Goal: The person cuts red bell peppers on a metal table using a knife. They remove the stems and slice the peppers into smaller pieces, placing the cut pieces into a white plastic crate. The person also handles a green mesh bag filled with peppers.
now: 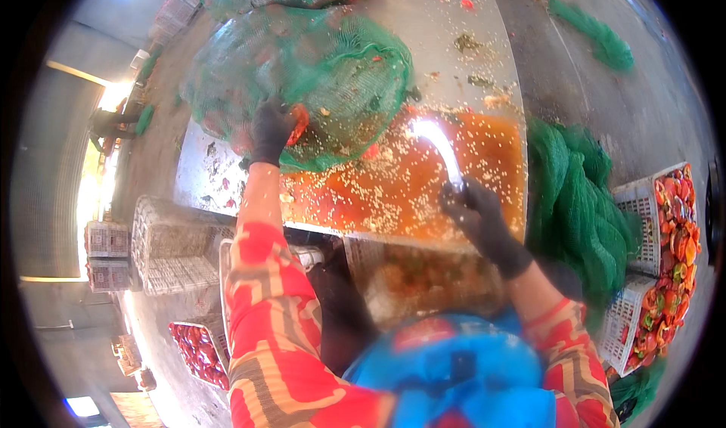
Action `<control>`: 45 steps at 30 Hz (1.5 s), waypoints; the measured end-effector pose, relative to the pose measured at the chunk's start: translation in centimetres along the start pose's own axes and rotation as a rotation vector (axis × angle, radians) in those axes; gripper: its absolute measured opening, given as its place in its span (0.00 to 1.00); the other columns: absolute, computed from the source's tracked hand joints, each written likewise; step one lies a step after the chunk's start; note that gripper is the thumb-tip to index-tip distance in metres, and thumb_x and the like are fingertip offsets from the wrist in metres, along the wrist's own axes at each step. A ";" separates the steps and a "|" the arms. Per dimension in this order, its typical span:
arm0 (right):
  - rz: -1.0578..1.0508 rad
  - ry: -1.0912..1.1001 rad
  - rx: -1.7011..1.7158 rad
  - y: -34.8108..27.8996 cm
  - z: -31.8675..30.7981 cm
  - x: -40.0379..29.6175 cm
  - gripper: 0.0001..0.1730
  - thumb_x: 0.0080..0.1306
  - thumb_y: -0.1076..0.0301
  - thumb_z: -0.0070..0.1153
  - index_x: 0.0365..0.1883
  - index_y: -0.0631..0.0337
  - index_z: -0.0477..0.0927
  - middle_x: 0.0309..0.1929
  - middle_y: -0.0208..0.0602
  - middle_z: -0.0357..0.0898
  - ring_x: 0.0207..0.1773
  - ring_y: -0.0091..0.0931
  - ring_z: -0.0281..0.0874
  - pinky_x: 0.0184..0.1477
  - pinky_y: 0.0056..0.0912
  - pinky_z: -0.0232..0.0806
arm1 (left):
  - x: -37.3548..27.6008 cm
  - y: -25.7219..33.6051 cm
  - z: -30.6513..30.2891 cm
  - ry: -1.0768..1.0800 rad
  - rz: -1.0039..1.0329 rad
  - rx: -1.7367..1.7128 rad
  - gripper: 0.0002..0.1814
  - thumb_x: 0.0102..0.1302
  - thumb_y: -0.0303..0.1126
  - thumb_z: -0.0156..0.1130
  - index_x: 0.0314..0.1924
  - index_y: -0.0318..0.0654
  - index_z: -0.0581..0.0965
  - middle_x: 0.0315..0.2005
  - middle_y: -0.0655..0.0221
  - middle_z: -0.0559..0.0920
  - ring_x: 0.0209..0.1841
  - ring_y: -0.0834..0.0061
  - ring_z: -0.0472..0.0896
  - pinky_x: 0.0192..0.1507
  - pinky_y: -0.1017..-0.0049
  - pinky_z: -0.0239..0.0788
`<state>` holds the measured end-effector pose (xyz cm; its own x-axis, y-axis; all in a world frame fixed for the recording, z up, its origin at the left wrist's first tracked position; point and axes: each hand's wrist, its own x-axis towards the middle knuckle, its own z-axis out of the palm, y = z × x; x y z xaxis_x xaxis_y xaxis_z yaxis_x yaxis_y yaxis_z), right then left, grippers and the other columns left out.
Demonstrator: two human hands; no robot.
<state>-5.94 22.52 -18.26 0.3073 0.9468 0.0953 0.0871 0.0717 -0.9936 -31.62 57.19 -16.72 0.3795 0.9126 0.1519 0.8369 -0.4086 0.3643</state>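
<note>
My left hand (pixel 273 130), in a dark glove, is at the opening of a green mesh sack (pixel 334 76) lying on the metal table (pixel 482 25). A red pepper (pixel 298 124) shows right beside its fingers; whether they grip it is hard to tell. My right hand (pixel 473 209), also gloved, is closed around the handle of a shiny curved blade (pixel 439 144), which stands above the table's wet orange surface. Pale seeds and pepper scraps lie scattered around it. The sack holds reddish produce, blurred by the mesh.
Crates of cut peppers (pixel 675 303) stand at the right, near draped green netting (pixel 578 201). White plastic crates (pixel 176 252) and a crate of red peppers (pixel 198 354) are at the left. A blurred crate (pixel 420 280) sits below the table's edge. A person (pixel 110 124) is far left.
</note>
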 end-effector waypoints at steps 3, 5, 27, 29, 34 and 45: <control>0.051 -0.013 -0.010 -1.7 -0.6 -0.6 0.07 0.61 0.72 0.60 0.34 0.63 0.74 0.25 0.30 0.73 0.29 0.18 0.68 0.33 0.26 0.65 | -4.7 3.9 -5.4 -0.208 0.048 -0.638 0.19 0.52 0.36 0.65 0.43 0.37 0.76 0.42 0.57 0.80 0.37 0.61 0.80 0.37 0.64 0.73; 0.101 -0.007 0.040 -2.9 -0.6 -1.0 0.07 0.61 0.73 0.59 0.34 0.63 0.74 0.25 0.30 0.72 0.28 0.18 0.67 0.32 0.26 0.64 | -5.6 2.1 -7.6 0.191 0.234 -0.247 0.18 0.56 0.36 0.62 0.45 0.35 0.75 0.43 0.57 0.81 0.35 0.65 0.81 0.31 0.70 0.74; 0.143 -0.030 -0.029 -0.2 1.0 -0.5 0.07 0.60 0.73 0.59 0.35 0.63 0.75 0.26 0.32 0.74 0.29 0.20 0.70 0.35 0.27 0.66 | 3.9 2.1 1.7 0.289 0.038 0.188 0.21 0.49 0.48 0.67 0.39 0.40 0.79 0.33 0.55 0.82 0.40 0.53 0.81 0.43 0.58 0.72; 0.144 -0.026 -0.007 0.5 1.4 -0.5 0.07 0.61 0.73 0.58 0.35 0.63 0.74 0.25 0.31 0.73 0.29 0.19 0.70 0.35 0.26 0.66 | 4.5 2.2 3.5 0.294 0.011 0.224 0.26 0.48 0.52 0.69 0.41 0.40 0.79 0.37 0.53 0.82 0.43 0.53 0.81 0.46 0.59 0.72; 0.058 -0.025 -0.134 -0.1 1.6 -0.2 0.07 0.60 0.73 0.59 0.33 0.63 0.74 0.23 0.27 0.69 0.28 0.17 0.66 0.33 0.26 0.64 | 7.2 2.8 5.9 0.200 -0.173 0.553 0.33 0.49 0.52 0.69 0.52 0.42 0.72 0.43 0.55 0.80 0.53 0.53 0.76 0.48 0.59 0.72; -0.066 0.131 -0.068 -0.6 -0.1 -1.5 0.15 0.56 0.69 0.65 0.37 0.62 0.73 0.24 0.32 0.68 0.26 0.24 0.64 0.30 0.30 0.62 | -7.9 10.7 1.2 0.125 0.179 -0.742 0.22 0.48 0.36 0.65 0.42 0.30 0.76 0.31 0.54 0.81 0.34 0.57 0.81 0.40 0.64 0.72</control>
<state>-6.33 21.02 -17.82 0.4193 0.8914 0.1719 0.1736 0.1071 -0.9790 -25.21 45.61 -15.17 0.4000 0.8459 0.3527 0.2671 -0.4757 0.8380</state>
